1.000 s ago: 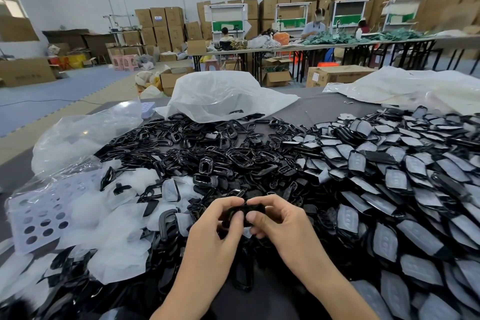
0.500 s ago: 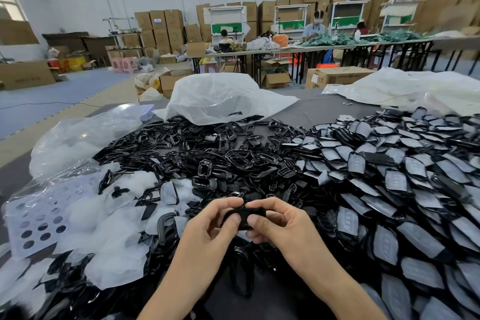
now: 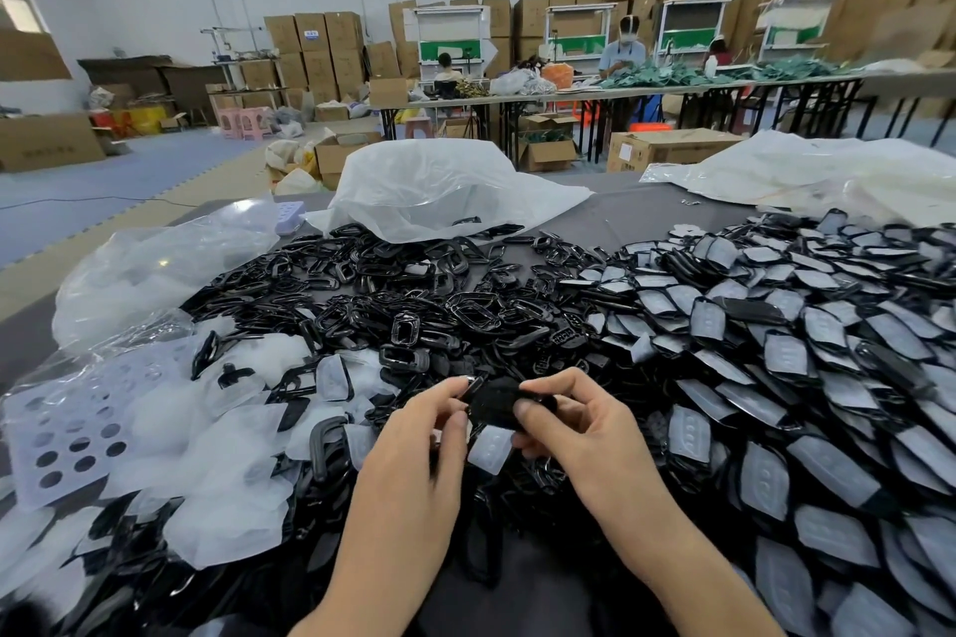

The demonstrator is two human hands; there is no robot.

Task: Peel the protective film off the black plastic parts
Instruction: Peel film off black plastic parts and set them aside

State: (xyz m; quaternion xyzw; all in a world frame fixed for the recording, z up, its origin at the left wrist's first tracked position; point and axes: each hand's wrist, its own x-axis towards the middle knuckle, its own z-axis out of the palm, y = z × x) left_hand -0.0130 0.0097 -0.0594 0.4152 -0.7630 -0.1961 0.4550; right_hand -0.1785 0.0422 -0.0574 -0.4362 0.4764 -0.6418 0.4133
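Plastic part (image 3: 494,401), one black piece, is being held near centre; left hand (image 3: 414,440) is pinching its left end, right hand (image 3: 584,429) its right; countless film-covered parts (image 3: 776,352) are lying right; white films (image 3: 222,481) are lying left.

stacked cardboard boxes (image 3: 331,47), white plastic bag (image 3: 439,186)

Glossy black plastic parts (image 3: 424,321), translucent matt film pieces (image 3: 217,481).
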